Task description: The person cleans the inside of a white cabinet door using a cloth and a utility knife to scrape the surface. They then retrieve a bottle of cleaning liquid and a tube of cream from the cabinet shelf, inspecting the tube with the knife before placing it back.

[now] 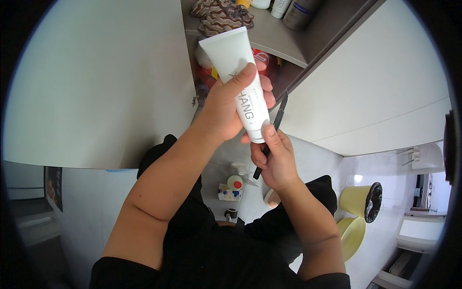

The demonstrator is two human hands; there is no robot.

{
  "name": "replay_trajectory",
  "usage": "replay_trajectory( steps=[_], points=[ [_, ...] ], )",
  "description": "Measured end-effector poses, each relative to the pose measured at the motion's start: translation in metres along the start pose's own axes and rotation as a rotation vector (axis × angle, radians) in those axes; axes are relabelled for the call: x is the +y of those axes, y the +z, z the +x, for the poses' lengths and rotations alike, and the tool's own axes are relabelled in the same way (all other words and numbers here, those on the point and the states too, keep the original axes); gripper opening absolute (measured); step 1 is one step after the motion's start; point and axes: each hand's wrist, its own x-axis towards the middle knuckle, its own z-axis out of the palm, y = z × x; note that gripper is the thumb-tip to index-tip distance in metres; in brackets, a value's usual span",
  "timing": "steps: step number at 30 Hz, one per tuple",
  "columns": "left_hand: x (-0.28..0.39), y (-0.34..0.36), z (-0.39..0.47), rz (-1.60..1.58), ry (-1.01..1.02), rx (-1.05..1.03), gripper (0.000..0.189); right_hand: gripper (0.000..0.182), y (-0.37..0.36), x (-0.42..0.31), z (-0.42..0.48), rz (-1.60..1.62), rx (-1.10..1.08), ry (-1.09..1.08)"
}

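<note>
My left hand is wrapped around a white squeeze tube that bears dark lettering. The tube is tilted, its flat crimped end up and to the left, its capped end down by my other hand. Between the thumb and fingers of my right hand is a slim black tool, which looks like a snap-off utility knife, its slanted tip pointing up. My right thumb lies against the tube's cap end. The fingers hide part of the tool and part of the tube.
Before me is an open cabinet with a shelf holding a patterned cloth, a grey bottle and a white tube. Cabinet doors flank it. A tissue pack and red-capped bottle are below; yellow bins stand right.
</note>
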Motion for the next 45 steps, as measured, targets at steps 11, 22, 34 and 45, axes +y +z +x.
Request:
replay_trajectory(
  steps=[11,22,34,45],
  points=[
    [-0.015,0.0,0.002,-0.28,-0.001,0.161,0.037,0.039,0.008,0.011,0.002,-0.017,0.166,-0.103],
    [-0.014,-0.018,0.022,-0.642,-0.074,0.232,0.037,0.041,0.016,0.016,-0.001,-0.093,0.083,-0.329],
    [-0.016,-0.023,0.018,-0.601,-0.213,0.348,0.044,0.078,0.007,-0.002,-0.003,-0.882,0.03,-0.642],
    [-0.033,-0.025,0.016,-0.607,-0.281,0.158,0.039,0.056,-0.005,-0.012,0.009,-0.571,0.21,-0.765]
  ],
)
